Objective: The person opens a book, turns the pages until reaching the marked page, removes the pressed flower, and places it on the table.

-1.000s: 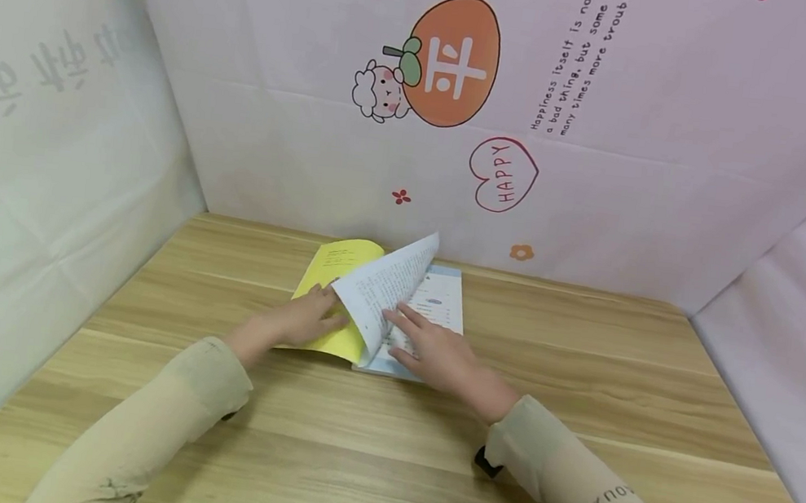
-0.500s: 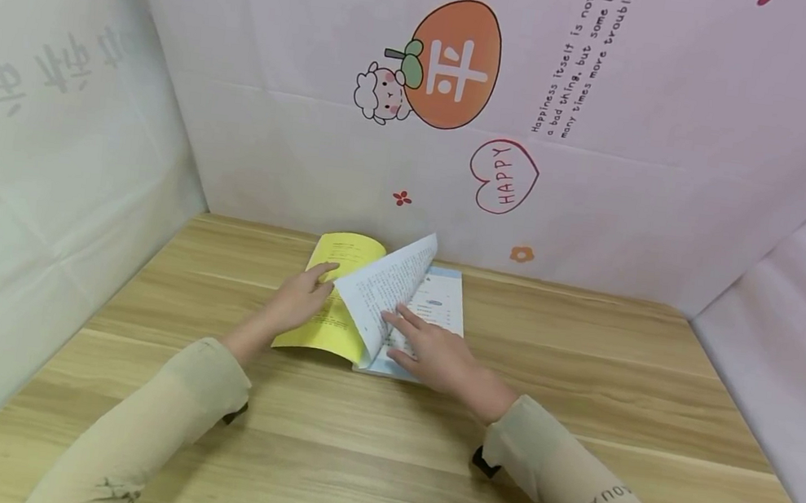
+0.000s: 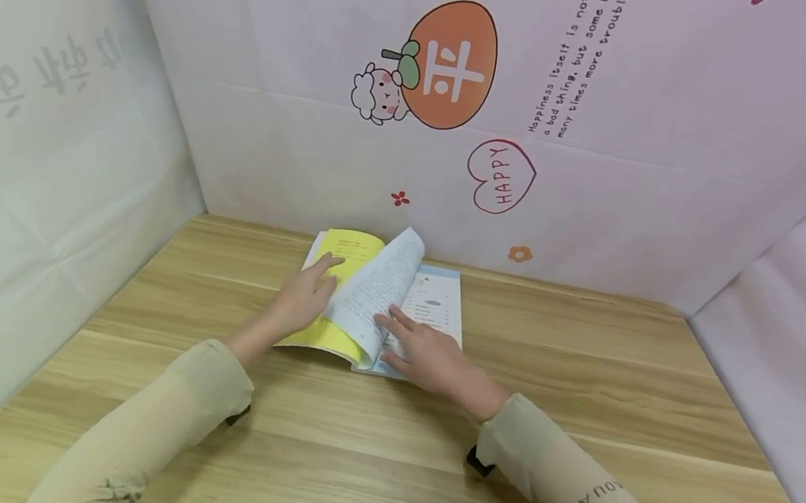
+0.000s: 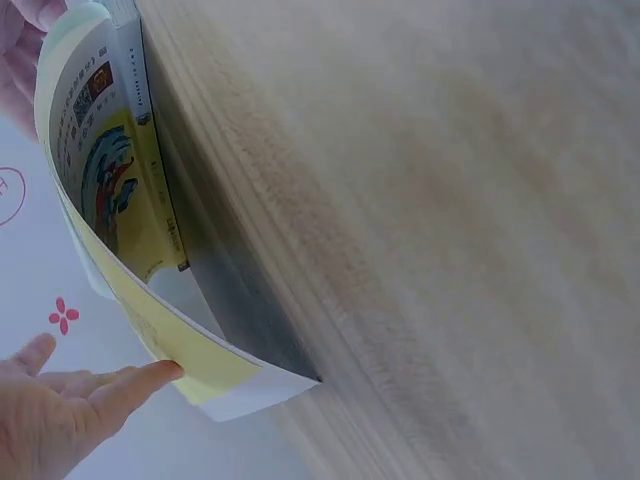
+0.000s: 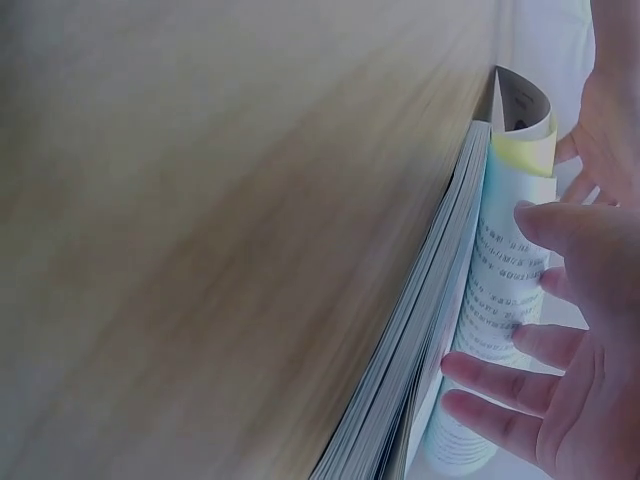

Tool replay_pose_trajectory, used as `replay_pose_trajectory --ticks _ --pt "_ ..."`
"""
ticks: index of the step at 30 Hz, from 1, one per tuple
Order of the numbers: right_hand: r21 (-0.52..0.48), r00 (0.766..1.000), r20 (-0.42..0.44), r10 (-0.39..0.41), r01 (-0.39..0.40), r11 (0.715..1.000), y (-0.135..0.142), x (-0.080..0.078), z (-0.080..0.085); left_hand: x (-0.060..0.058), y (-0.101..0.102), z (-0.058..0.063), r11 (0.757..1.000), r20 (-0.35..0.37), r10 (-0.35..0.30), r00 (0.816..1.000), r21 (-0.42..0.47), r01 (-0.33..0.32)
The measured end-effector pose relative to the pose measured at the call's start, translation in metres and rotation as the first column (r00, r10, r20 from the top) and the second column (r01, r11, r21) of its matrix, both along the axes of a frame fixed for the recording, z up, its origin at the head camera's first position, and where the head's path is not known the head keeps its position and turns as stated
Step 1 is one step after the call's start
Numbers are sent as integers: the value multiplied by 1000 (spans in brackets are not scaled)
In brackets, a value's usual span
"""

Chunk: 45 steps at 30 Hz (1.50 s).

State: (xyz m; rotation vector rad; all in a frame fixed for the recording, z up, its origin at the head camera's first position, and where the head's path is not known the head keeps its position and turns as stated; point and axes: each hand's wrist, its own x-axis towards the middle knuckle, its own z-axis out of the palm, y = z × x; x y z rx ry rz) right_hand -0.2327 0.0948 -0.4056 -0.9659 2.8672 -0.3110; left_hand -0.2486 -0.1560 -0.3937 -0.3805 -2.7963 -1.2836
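A paperback book lies open on the table, its yellow sheet (image 3: 358, 244) folded over to the left. A white printed page (image 3: 388, 270) stands curled up midway, and a blue-edged contents page (image 3: 443, 293) lies flat at right. My left hand (image 3: 300, 300) touches the yellow sheet with extended fingers; in the left wrist view its thumb and fingers (image 4: 140, 385) meet the sheet's outer side. My right hand (image 3: 429, 357) has its fingers spread against the curled page. In the right wrist view the right hand (image 5: 585, 320) is beside the thick page block (image 5: 425, 290).
The wood-grain table (image 3: 367, 453) reaches back to a white cloth wall (image 3: 273, 156) printed with cartoons and lettering. The book is close to that wall. More cloth hangs at the left (image 3: 48, 190) and right (image 3: 799, 269).
My left hand has let go of the printed page's edge area and shifted up onto the yellow sheet. The printed page has curled further left, while my right hand has moved slightly left.
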Motion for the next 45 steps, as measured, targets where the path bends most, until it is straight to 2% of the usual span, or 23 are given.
replay_pose_trajectory --ticks 3,6,9,14,20,24,33,41,45 --pt "-2 1000 -11 15 -15 1000 -2 1 0 0 5 -2 990 -9 -55 998 -134 53" --pt "-9 999 -32 37 -37 999 -5 2 -1 1 10 -4 961 6 -127 992 -248 124" --pt "-29 996 -55 65 -66 997 -7 3 -1 2 14 -6 931 22 -181 983 -319 178" --pt "-38 994 -51 102 -104 994 -11 5 0 2 17 -8 894 37 -227 973 -389 223" --pt "-24 989 -28 142 -143 989 -15 5 1 4 18 -4 875 101 -254 962 -400 273" --pt "-35 980 -22 199 -200 979 -17 6 3 4 18 -5 865 135 -270 953 -402 302" --pt "-55 958 -46 282 -285 957 -18 7 0 5 17 -7 837 164 -271 948 -447 317" --pt "-30 965 -2 263 -263 964 -6 6 2 5 12 -13 832 182 -259 949 -457 315" --pt "-28 971 37 238 -237 971 3 4 4 5 10 -12 833 176 -254 951 -461 307"
